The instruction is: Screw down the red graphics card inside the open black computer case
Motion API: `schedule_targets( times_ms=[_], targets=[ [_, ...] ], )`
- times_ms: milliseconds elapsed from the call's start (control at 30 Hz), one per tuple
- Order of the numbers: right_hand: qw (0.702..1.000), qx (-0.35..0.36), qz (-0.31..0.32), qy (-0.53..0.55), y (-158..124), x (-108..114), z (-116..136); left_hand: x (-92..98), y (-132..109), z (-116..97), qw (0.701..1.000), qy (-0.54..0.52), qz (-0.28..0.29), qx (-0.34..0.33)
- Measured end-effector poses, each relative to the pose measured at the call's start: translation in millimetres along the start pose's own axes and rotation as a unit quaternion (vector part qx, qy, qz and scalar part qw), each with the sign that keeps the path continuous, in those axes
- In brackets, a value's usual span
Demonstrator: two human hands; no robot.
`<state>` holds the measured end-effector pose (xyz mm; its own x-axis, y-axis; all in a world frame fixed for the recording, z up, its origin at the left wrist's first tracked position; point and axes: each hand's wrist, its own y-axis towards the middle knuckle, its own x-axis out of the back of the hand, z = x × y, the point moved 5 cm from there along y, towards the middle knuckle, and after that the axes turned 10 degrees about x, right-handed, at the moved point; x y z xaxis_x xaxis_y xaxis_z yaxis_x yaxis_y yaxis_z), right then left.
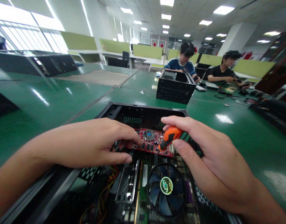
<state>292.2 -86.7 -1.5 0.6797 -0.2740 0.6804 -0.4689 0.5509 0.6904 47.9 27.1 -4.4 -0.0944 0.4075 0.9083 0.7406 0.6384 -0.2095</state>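
Observation:
A black computer case [154,109] lies open in front of me. Inside it, a red graphics card [146,146] with a small round fan is near the far wall. My left hand [108,141] reaches over the case's left side, its fingertips at the card's left end and its thumb held apart from them. In my right hand [203,155], an orange and black screwdriver [171,137] is gripped, tilted with its tip down by the card's right part. A large black cooling fan [166,189] and a green memory module [144,180] are closer to me.
Another black case [175,88] stands farther back on the green table [91,93]. A further case [35,62] lies at the left. Two people [185,60] sit across the table, among cables and parts. Dark equipment [275,115] lies at the right edge.

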Motion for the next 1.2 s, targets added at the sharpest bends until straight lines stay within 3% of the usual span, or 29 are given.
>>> schedule_targets(
  times_ms=[267,1200],
  targets=[
    [0.999,0.0,0.016,0.051,2.0,-1.7,-3.3,-1.5,2.3,0.1,1.0,0.005,0.006,0.008],
    [0.998,0.013,0.026,0.059,-0.4,-4.5,-5.6,-0.9,2.1,-0.2,1.0,0.009,0.004,0.007]
  ],
)
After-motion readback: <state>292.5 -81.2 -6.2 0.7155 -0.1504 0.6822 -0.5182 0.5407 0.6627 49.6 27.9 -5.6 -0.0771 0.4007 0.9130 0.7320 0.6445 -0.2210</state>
